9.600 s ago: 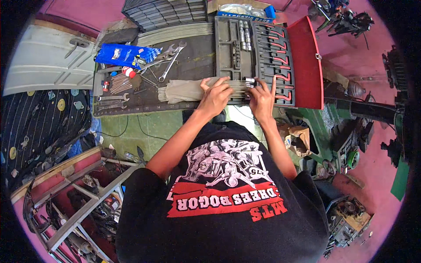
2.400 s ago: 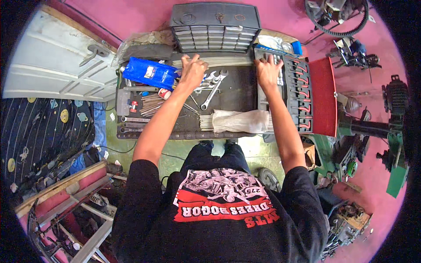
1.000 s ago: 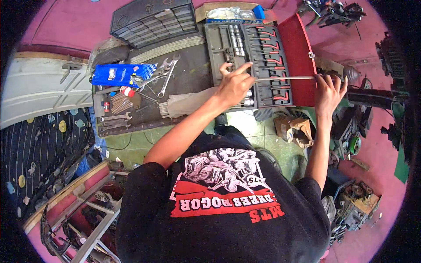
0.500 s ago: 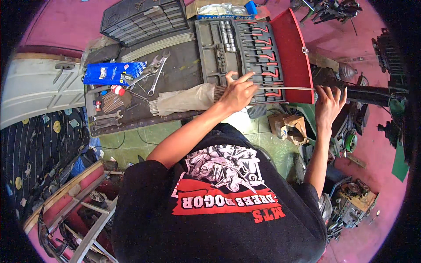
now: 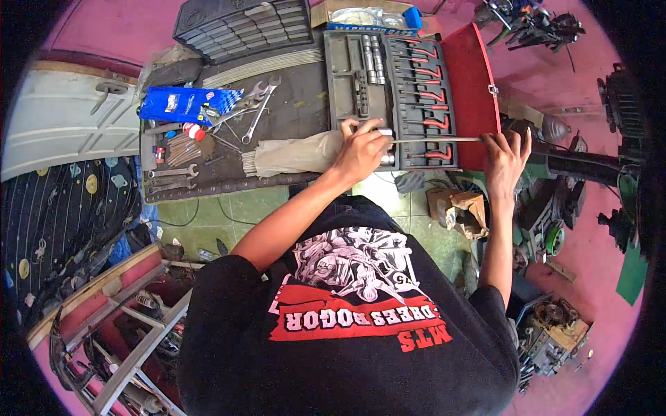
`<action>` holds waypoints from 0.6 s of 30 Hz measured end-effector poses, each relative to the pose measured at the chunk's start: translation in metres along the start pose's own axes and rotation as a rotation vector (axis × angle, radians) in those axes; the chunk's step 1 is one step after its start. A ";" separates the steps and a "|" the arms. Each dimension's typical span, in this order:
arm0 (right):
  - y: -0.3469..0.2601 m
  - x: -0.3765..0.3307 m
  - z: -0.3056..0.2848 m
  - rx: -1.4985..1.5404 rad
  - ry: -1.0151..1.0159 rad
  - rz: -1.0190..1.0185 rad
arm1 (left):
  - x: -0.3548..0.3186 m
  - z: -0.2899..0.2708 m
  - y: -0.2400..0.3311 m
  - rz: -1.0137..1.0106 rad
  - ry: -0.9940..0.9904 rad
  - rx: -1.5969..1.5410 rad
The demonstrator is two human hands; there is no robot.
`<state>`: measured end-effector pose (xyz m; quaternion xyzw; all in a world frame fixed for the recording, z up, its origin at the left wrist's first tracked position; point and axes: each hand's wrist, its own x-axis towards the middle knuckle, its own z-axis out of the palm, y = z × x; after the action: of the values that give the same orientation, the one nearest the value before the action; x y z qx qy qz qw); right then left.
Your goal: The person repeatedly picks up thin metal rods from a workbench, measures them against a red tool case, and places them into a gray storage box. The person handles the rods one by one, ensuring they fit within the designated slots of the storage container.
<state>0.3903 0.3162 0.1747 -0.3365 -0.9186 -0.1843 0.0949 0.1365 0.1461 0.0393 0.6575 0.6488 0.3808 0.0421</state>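
Observation:
A thin grey metal rod (image 5: 437, 139) spans between my two hands, roughly level, above the tool tray. My left hand (image 5: 361, 154) is closed round its left end, with the fingers bent and the thumb side up. Fingers of my right hand (image 5: 505, 159) pinch its right end in front of the red case lid. Below the rod lies a black tool tray (image 5: 345, 104) with sockets (image 5: 374, 59) and a row of red-handled tools (image 5: 437, 123). Beside my left hand a bundle of similar rods in a pale wrapper (image 5: 295, 154) rests on the table.
Several wrenches (image 5: 258, 118), a blue packet (image 5: 180, 104) and loose short rods (image 5: 184, 149) lie on the dark table (image 5: 229, 184) to the left. A drawer cabinet (image 5: 243, 31) stands behind. The red lid (image 5: 472, 90) rises at the right, near a machine (image 5: 583, 163).
Both hands have moved left with the rod relative to the tray. My view has shifted slightly, so the table sits further right. Large sockets now show beside my left hand.

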 end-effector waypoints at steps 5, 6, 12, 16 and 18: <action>-0.011 0.002 0.009 0.046 0.051 -0.046 | -0.009 -0.003 -0.007 -0.069 0.042 -0.005; -0.012 0.003 0.009 0.040 0.040 -0.051 | -0.011 -0.002 -0.010 -0.082 0.060 -0.014; -0.021 0.002 0.022 0.061 -0.011 -0.060 | -0.019 -0.006 -0.012 -0.176 0.063 -0.009; -0.028 0.005 0.019 0.108 -0.002 -0.061 | -0.021 -0.017 -0.007 -0.225 0.073 0.035; -0.032 0.008 0.018 0.102 0.019 -0.084 | -0.026 -0.013 -0.010 -0.275 0.077 0.022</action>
<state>0.3626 0.3053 0.1518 -0.2908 -0.9391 -0.1441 0.1129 0.1240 0.1192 0.0317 0.5477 0.7380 0.3893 0.0620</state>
